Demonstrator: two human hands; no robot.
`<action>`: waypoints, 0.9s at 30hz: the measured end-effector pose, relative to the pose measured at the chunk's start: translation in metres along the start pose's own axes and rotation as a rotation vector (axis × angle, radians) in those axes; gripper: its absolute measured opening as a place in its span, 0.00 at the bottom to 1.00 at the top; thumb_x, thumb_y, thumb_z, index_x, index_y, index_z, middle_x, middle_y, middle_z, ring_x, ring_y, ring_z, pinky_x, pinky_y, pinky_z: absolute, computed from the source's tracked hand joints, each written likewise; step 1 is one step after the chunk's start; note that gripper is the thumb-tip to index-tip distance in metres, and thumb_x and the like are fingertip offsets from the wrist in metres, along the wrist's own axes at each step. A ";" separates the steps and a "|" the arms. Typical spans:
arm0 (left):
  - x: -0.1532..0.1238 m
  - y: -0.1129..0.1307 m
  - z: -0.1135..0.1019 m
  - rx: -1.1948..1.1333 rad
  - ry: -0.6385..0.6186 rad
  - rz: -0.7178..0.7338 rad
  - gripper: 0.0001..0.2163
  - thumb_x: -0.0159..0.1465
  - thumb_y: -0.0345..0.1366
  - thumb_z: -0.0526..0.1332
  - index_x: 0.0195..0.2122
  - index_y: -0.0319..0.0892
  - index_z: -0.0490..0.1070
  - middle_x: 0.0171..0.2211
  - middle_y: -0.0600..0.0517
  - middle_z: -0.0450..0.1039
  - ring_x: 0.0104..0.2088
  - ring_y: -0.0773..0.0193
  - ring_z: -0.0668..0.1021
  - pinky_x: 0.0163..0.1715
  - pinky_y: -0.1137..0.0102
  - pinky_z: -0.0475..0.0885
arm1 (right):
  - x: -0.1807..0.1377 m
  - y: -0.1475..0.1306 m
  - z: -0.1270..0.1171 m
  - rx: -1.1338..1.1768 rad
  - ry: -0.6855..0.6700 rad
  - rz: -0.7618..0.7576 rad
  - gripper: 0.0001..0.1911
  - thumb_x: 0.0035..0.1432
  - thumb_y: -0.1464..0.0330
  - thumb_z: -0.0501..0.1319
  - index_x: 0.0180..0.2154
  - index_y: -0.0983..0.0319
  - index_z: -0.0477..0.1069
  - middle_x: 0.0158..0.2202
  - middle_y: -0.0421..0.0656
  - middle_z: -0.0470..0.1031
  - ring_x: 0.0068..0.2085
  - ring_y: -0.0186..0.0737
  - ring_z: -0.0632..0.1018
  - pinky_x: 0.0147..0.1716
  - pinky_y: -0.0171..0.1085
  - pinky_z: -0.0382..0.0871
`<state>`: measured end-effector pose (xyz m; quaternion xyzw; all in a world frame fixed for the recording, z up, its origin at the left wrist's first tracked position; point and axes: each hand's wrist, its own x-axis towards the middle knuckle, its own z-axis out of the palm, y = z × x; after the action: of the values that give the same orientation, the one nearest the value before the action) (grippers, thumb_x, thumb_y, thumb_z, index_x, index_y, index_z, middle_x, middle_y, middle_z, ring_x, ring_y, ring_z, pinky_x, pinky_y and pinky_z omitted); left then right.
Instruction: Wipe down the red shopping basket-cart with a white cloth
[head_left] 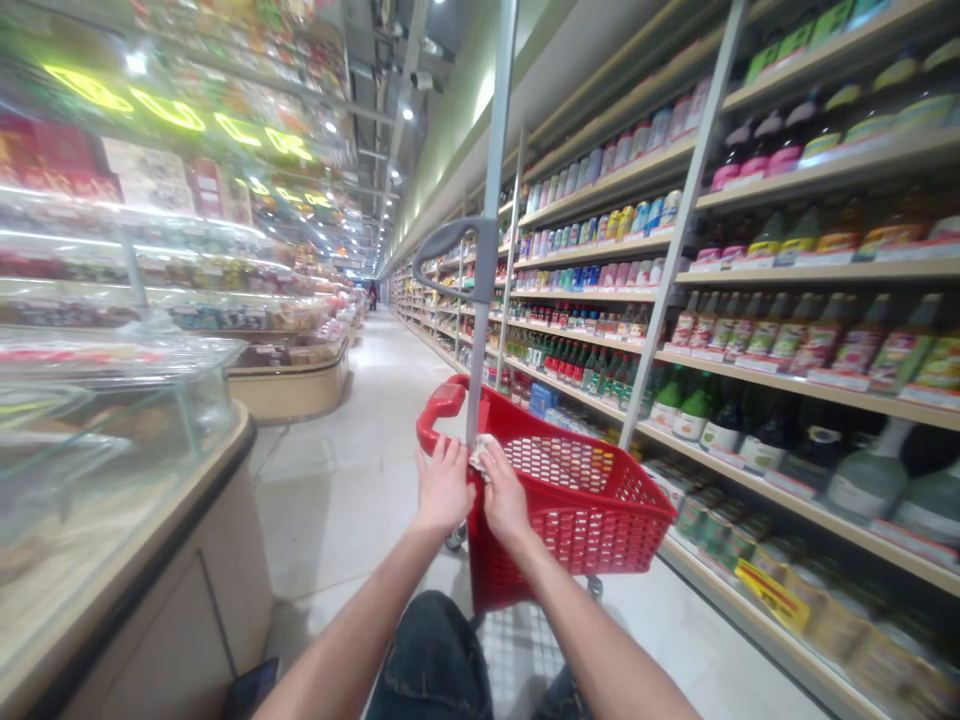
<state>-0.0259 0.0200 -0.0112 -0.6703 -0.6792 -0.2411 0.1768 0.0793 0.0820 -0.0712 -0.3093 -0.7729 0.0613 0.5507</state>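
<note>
A red plastic shopping cart (pixel 577 515) with perforated walls stands right in front of my knees. At its near corner, by the foot of a grey metal pole (pixel 478 380), my left hand (pixel 447 485) is closed on the cart's rim. Beside it my right hand (pixel 506 497) pinches a crumpled whitish tissue (pixel 482 455) against the base of the pole. My fingertips are partly hidden behind the rim and the tissue. The cart's red handle (pixel 442 405) curves out just above my left hand. Higher on the pole sits a grey looped grip (pixel 457 260).
Shelves of bottles (pixel 817 340) and cans run along the right, close to the cart. A glass display counter (pixel 127 480) with a dark edge stands on the left, and a rounded food display (pixel 285 385) beyond it. A tiled aisle (pixel 375 375) stretches ahead to a distant person.
</note>
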 end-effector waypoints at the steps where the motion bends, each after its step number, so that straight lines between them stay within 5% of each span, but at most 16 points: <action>1: -0.002 0.001 -0.001 -0.013 0.001 0.005 0.24 0.55 0.34 0.54 0.55 0.40 0.61 0.58 0.45 0.61 0.61 0.50 0.56 0.58 0.43 0.44 | 0.003 -0.006 -0.002 0.014 0.010 -0.014 0.32 0.47 0.83 0.47 0.53 0.57 0.65 0.59 0.41 0.61 0.60 0.37 0.59 0.59 0.45 0.56; 5: -0.007 0.004 -0.002 -0.065 0.030 0.048 0.23 0.56 0.33 0.53 0.54 0.41 0.62 0.57 0.46 0.62 0.60 0.53 0.58 0.59 0.44 0.41 | 0.033 -0.035 -0.031 0.008 0.133 -0.125 0.31 0.51 0.82 0.45 0.55 0.58 0.63 0.58 0.43 0.62 0.60 0.36 0.61 0.59 0.44 0.58; 10: -0.008 0.002 -0.001 -0.071 0.055 0.002 0.26 0.56 0.32 0.53 0.57 0.39 0.57 0.61 0.44 0.54 0.62 0.53 0.54 0.59 0.43 0.42 | 0.120 -0.076 -0.088 -0.178 0.300 -0.458 0.27 0.58 0.78 0.45 0.58 0.56 0.57 0.61 0.41 0.56 0.62 0.38 0.55 0.60 0.48 0.55; 14: -0.008 0.003 -0.003 -0.061 0.022 0.037 0.27 0.54 0.32 0.53 0.57 0.37 0.58 0.61 0.44 0.54 0.63 0.55 0.53 0.59 0.44 0.40 | 0.174 -0.075 -0.105 -0.384 0.309 -0.626 0.23 0.61 0.75 0.46 0.56 0.55 0.60 0.59 0.41 0.60 0.63 0.39 0.52 0.60 0.50 0.52; 17: -0.009 0.006 -0.005 -0.068 0.027 0.059 0.27 0.54 0.32 0.53 0.57 0.37 0.58 0.61 0.44 0.55 0.62 0.55 0.54 0.59 0.44 0.40 | 0.165 -0.054 -0.098 -0.507 0.170 -0.690 0.21 0.62 0.75 0.46 0.53 0.57 0.65 0.56 0.43 0.65 0.62 0.39 0.54 0.59 0.49 0.55; 23: -0.004 -0.001 -0.008 -0.059 0.073 -0.001 0.27 0.55 0.31 0.52 0.58 0.36 0.56 0.61 0.44 0.53 0.62 0.54 0.54 0.59 0.43 0.43 | 0.086 -0.016 -0.074 -0.532 -0.113 -0.773 0.18 0.62 0.73 0.48 0.50 0.61 0.67 0.55 0.47 0.67 0.62 0.41 0.57 0.56 0.49 0.59; 27: 0.002 -0.011 -0.007 -0.033 0.043 -0.010 0.27 0.54 0.32 0.54 0.58 0.37 0.56 0.61 0.43 0.53 0.62 0.52 0.55 0.58 0.41 0.43 | 0.092 -0.018 -0.073 -0.489 -0.131 -0.710 0.19 0.62 0.74 0.47 0.51 0.60 0.67 0.56 0.46 0.65 0.62 0.40 0.56 0.57 0.48 0.58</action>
<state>-0.0376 0.0176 -0.0055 -0.6643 -0.6745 -0.2677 0.1790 0.1182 0.0997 0.0391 -0.1411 -0.8563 -0.2971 0.3982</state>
